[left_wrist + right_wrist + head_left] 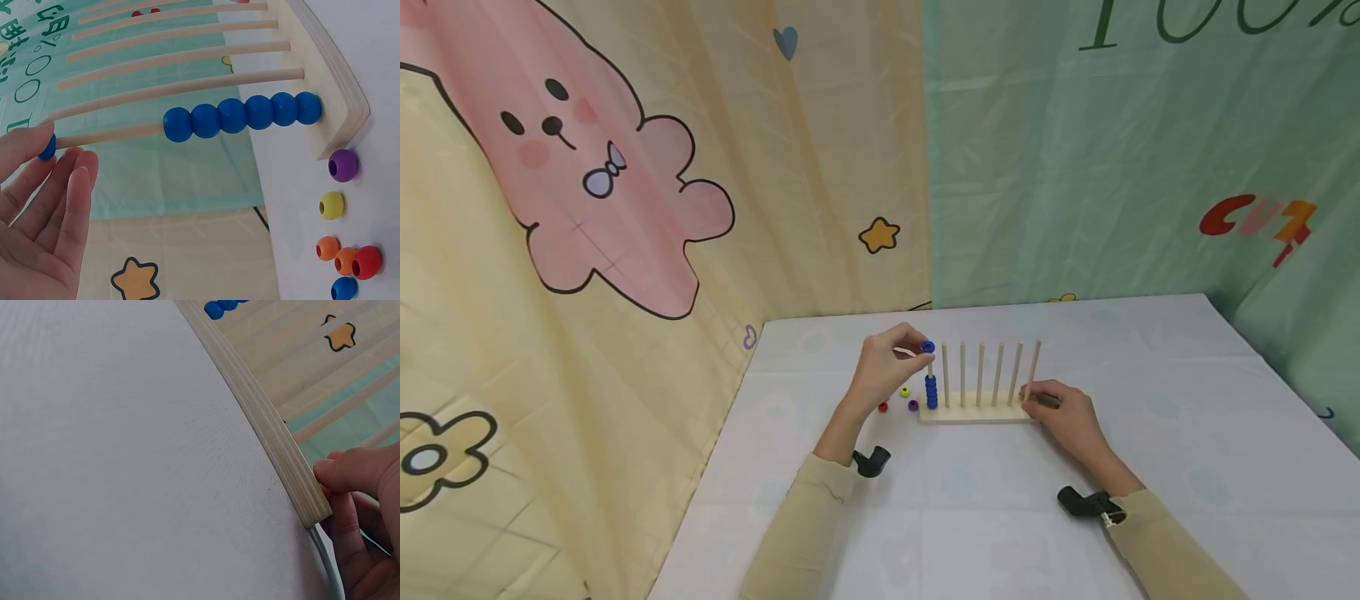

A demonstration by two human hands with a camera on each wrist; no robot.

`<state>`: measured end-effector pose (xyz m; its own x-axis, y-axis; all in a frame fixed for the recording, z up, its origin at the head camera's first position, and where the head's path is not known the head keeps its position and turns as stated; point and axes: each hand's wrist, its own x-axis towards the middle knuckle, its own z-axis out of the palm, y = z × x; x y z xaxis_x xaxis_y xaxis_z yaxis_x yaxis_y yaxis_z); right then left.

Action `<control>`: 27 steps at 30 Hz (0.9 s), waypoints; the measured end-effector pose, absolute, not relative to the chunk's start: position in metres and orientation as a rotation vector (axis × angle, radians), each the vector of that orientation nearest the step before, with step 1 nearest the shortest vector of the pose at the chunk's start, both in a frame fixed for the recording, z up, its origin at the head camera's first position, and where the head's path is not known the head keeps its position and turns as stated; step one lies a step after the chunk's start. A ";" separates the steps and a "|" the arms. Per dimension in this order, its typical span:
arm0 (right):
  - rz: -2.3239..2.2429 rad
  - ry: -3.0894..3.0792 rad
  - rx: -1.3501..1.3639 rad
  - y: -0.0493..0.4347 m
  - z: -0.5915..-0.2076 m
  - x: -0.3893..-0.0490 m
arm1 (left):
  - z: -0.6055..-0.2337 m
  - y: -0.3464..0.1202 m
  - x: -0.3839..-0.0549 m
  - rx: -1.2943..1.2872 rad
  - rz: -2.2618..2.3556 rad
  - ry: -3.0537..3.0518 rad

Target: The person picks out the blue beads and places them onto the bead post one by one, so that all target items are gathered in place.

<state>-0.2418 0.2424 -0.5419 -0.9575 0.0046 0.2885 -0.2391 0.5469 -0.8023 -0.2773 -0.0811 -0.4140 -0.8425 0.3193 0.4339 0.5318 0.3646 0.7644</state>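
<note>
My left hand (886, 360) pinches a blue bead (47, 149) between thumb and fingers at the top of the leftmost wooden peg (112, 135). Lower on that peg, several blue beads (232, 115) sit stacked against the base, a bare stretch of wood above them. The peg rack's pale wooden base (976, 415) stands on the table, and its other upright pegs (981, 371) carry no beads. At the rack's right end, my right hand (1066, 414) grips the corner of the base, thumb (347, 472) on top and fingers curled by the end.
Loose beads lie left of the rack: a purple bead (343, 165), a yellow bead (332, 205), orange beads (327, 248), a red bead (367, 262) and a blue bead (344, 289). A white cloth covers the table (955, 517). Printed curtains (820, 167) hang behind and at the sides.
</note>
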 end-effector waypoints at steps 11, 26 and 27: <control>1.375 -2.526 0.206 0.243 -0.542 -0.242 | -0.418 -0.080 -0.278 -0.737 -1.480 -2.438; 1.381 -2.517 0.211 0.244 -0.543 -0.243 | -0.419 -0.080 -0.277 -0.712 -1.498 -2.474; 1.382 -2.520 0.209 0.244 -0.543 -0.243 | -0.419 -0.080 -0.277 -0.711 -1.499 -2.474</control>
<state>-0.2427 0.2437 -0.5427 -0.9561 -0.0016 0.2929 -0.2478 0.5374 -0.8061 -0.2770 -0.0800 -0.4188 -0.8735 0.3127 0.3730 0.4754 0.3836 0.7917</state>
